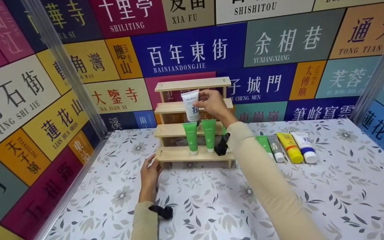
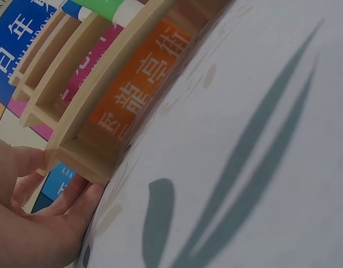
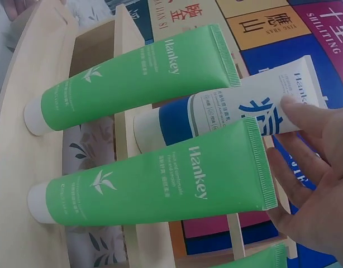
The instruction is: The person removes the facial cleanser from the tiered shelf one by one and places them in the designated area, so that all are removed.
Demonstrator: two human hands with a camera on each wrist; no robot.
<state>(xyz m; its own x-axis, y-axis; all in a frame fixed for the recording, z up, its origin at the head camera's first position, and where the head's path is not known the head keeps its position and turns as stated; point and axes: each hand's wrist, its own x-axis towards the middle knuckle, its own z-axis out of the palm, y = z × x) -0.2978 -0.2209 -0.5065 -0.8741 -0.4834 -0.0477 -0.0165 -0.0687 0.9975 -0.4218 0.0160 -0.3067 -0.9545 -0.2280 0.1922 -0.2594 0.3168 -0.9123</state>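
Note:
My right hand (image 1: 212,104) pinches a white squeeze tube (image 1: 188,100) near its crimped top, thumb on the front. The white tube (image 3: 233,106), with a blue band above its white cap, stands cap-down behind two green tubes, its cap end near the second step of the wooden tiered rack (image 1: 170,155). Those green tubes (image 1: 191,136) stand upright on the lowest step, caps down; a third green tube (image 3: 261,259) shows only partly. At the lowest step's left end, my left hand (image 1: 149,173) holds the corner, thumb against the board (image 2: 93,100) and fingers around the foot.
Right of the rack several tubes lie in a row on the floral tablecloth (image 1: 212,200): a green tube (image 1: 263,144), a grey tube (image 1: 275,146), a yellow tube (image 1: 290,146) and a white-and-blue tube (image 1: 304,146). A colourful lettered wall (image 1: 192,50) stands close behind.

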